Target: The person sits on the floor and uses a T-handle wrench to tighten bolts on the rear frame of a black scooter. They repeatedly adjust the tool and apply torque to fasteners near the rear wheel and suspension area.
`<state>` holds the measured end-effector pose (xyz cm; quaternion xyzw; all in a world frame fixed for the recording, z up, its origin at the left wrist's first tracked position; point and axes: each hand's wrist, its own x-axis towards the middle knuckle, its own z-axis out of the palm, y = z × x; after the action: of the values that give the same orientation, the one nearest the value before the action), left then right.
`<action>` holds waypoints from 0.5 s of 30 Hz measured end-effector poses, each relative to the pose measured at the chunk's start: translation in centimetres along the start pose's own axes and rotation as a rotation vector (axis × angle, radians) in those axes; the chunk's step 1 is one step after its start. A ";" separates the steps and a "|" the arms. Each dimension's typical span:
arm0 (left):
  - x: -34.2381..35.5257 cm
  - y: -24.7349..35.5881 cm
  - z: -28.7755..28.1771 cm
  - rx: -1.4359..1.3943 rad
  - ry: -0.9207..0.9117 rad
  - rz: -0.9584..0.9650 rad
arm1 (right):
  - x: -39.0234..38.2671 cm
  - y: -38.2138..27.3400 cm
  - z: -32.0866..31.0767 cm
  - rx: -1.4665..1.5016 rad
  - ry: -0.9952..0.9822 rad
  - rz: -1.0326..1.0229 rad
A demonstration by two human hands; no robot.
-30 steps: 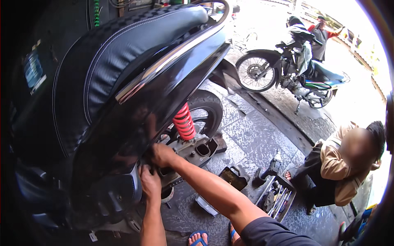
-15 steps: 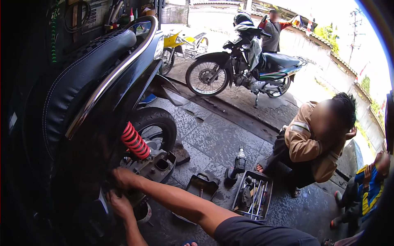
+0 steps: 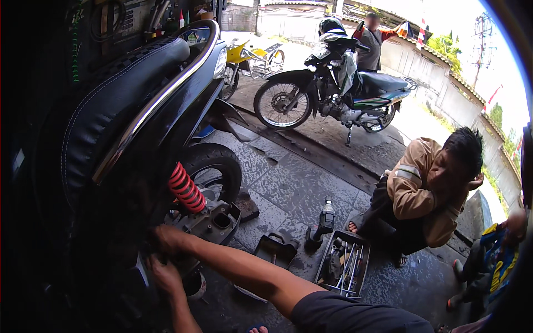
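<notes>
Both hands reach into the shaded lower side of a black scooter (image 3: 119, 105) on my left. My right hand (image 3: 169, 240) is against the machine beside the grey engine casing (image 3: 219, 225); shadow hides its fingers. Just below it, my left hand (image 3: 165, 274) has its fingers bent inward on a part too dark to make out. Above the casing stands a red coil spring shock absorber (image 3: 186, 187), in front of the rear wheel (image 3: 235, 173). Under the casing, near my left wrist, sits a small round container (image 3: 199, 287), partly hidden.
Beyond my right forearm are a black open case (image 3: 276, 251), a cordless power tool (image 3: 321, 226) and a tray (image 3: 363, 272) of wrenches and sockets. A crouching person (image 3: 425, 188) is close to the tray; another stands at the right edge. A motorcycle (image 3: 338, 94) is parked outside.
The whole view has shifted slightly. Both hands stay at nearly the same spot on the scooter, with only slight movement. The person at the right edge has shifted a little.
</notes>
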<state>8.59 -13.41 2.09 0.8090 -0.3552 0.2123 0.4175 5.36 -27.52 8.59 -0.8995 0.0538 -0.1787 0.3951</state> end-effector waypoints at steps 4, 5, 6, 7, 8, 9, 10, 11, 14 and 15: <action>0.1 0.2 -0.1 -0.013 -0.002 0.013 | -0.3 -0.5 -0.5 0.000 -0.025 0.004; 0.2 0.4 -0.2 -0.011 -0.023 -0.007 | -0.4 -0.6 -0.6 -0.002 -0.035 0.001; 0.2 0.6 -0.4 -0.018 -0.031 -0.009 | -0.4 -0.6 -0.6 -0.002 -0.030 0.008; 0.3 0.8 -0.5 -0.024 -0.039 -0.011 | -0.4 -0.6 -0.7 -0.001 -0.025 0.015; 0.4 1.0 -0.6 -0.040 -0.048 -0.024 | -0.3 -0.5 -0.6 0.006 -0.032 0.004; 0.4 1.3 -0.6 -0.045 -0.055 -0.044 | -0.3 -0.2 -0.7 -0.028 -0.012 0.000; 0.4 1.3 -0.8 -0.039 -0.043 -0.045 | -0.1 0.0 -0.5 -0.061 -0.037 -0.014; 0.4 1.5 -0.9 -0.012 -0.044 -0.033 | 0.0 0.3 -0.3 -0.102 -0.045 0.042; 0.0 1.6 -0.9 0.009 -0.043 -0.055 | 0.4 1.6 0.3 -0.074 -0.027 -0.053; -0.2 1.5 -1.0 -0.067 -0.049 -0.075 | 0.3 2.1 0.3 -0.085 -0.037 -0.101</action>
<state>7.27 -13.14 3.35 0.8123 -0.3417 0.1645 0.4431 5.83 -28.76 6.95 -0.9201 0.0085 -0.1796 0.3480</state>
